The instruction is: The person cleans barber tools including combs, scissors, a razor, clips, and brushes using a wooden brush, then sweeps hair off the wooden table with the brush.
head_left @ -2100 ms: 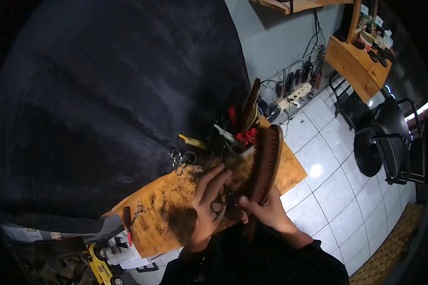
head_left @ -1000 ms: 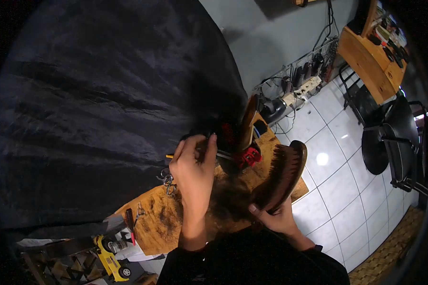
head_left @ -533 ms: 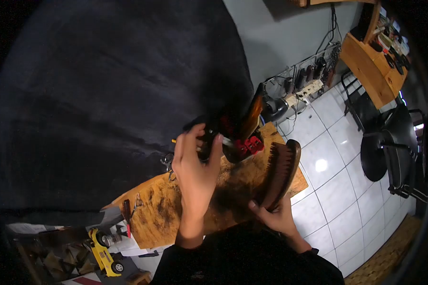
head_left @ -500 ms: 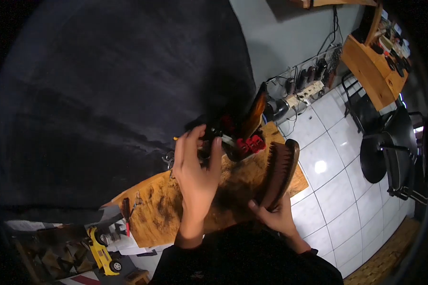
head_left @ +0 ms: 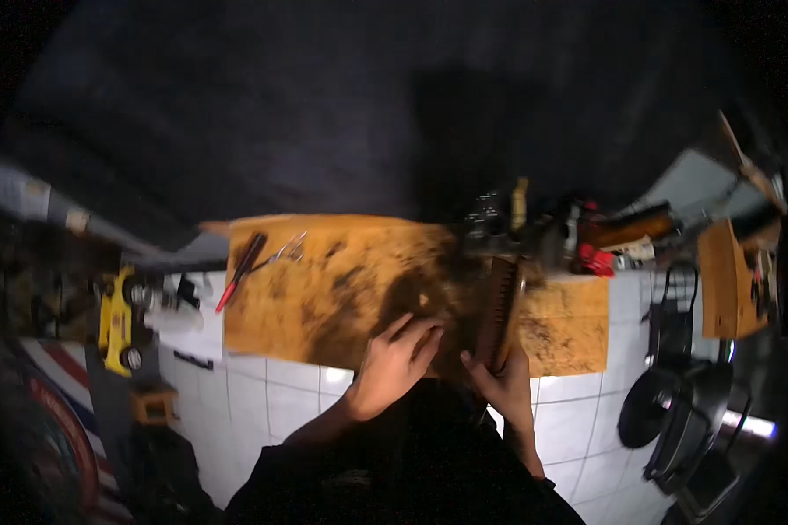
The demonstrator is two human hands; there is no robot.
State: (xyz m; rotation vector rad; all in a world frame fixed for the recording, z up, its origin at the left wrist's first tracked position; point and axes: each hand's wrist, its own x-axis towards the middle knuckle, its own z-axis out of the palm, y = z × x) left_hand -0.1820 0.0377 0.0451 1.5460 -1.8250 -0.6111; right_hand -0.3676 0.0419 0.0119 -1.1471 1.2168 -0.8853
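And here's the right hand (head_left: 502,378), clamped on the lower end of a long brush (head_left: 499,313), dense dark bristles facing the left hand (head_left: 400,360), smooth curved back turned outward. That left hand hovers apart from it, fingers loosely bent; motion blur hides whether the fingertips meet or pinch anything.

Beyond both hands runs the counter (head_left: 565,311), orange-brown wood with visible grain, dusted in dark, hair-like clippings. Over to the left hand's far left lie a slim red-handled brush (head_left: 245,262) and, just beside it, shiny metal scissors (head_left: 286,252).

Look past the right hand: looped metal handles (head_left: 482,214), a yellow item (head_left: 519,203), and glossy red pieces (head_left: 596,260) at the far right. A broad, matte black cloth (head_left: 263,131) spreads behind it all, softly creased.

Lower left, a yellow toy vehicle (head_left: 116,325) with black tyres, then a red, white and blue striped panel (head_left: 74,398), its markings too blurred to read. Glossy white tiles (head_left: 569,433) sit below the counter.
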